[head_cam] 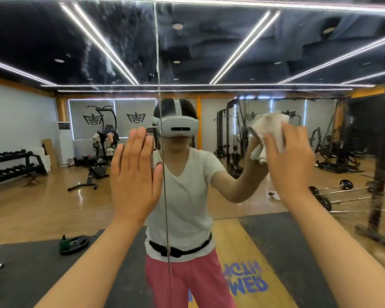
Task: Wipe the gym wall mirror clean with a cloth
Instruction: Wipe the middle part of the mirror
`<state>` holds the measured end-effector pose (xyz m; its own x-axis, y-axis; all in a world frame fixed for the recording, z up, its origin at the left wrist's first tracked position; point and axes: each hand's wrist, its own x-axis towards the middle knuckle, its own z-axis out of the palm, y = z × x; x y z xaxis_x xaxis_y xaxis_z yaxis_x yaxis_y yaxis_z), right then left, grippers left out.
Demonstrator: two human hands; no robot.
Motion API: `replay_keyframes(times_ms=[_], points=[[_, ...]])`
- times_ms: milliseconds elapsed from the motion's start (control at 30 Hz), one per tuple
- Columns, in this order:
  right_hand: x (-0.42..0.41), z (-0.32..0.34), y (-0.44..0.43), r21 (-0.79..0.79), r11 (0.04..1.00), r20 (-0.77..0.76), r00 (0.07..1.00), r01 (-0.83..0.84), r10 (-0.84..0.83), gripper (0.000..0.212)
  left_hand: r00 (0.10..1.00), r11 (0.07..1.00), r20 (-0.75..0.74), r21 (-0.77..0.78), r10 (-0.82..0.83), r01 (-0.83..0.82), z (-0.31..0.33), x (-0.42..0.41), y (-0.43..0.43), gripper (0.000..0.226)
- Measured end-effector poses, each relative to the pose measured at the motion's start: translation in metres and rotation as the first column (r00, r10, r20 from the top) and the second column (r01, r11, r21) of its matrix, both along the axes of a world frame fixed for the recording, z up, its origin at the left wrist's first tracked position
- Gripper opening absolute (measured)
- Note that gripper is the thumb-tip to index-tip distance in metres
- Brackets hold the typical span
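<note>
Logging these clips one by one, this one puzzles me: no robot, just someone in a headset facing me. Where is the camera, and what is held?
There is no machine: a person works with bare hands, and the single camera sits on their head. The figure facing you is their own reflection in the wall mirror. A thin vertical seam joins two mirror panels. The left hand lies flat on the glass, fingers straight, holding nothing. The right hand holds a crumpled pale cloth against the mirror.
</note>
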<state>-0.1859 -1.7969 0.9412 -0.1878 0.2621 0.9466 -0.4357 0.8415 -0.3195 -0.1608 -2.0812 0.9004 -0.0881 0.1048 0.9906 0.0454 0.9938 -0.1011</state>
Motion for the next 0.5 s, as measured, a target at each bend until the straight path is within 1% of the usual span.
replay_keyframes(times_ms=[100,167,200,267,333,400,500], points=[[-0.002,0.0,-0.002,-0.196,0.979,0.017,0.998,-0.054,0.059,0.034,1.0,1.0,-0.013,0.003,0.009,-0.009,0.0,-0.001,0.001,0.058],[0.0,0.0,-0.021,-0.273,0.96,0.032,0.997,-0.064,0.076,0.036,1.0,1.0,-0.022,0.001,0.008,-0.008,0.0,-0.002,0.0,0.058],[0.002,-0.002,-0.034,-0.281,0.957,0.037,0.995,-0.076,0.09,0.035,1.0,1.0,-0.025,-0.001,0.005,-0.005,0.0,-0.002,0.0,0.058],[0.009,-0.007,-0.067,-0.216,0.967,0.016,0.99,-0.136,0.143,0.034,1.0,1.0,-0.029,-0.002,0.0,0.0,0.0,-0.003,0.0,0.057],[0.016,-0.014,-0.104,-0.059,0.981,-0.033,0.982,-0.185,0.183,0.032,1.0,1.0,-0.03,0.0,0.003,-0.003,0.001,-0.004,0.0,0.058],[0.022,-0.017,-0.139,0.063,0.971,-0.064,0.97,-0.231,0.235,0.032,1.0,1.0,-0.031,-0.003,-0.003,0.003,0.0,-0.004,-0.001,0.058],[0.027,-0.017,-0.166,0.139,0.955,-0.064,0.96,-0.261,0.271,0.04,0.999,1.0,-0.034,-0.009,-0.025,0.025,0.0,-0.003,-0.002,0.057]])
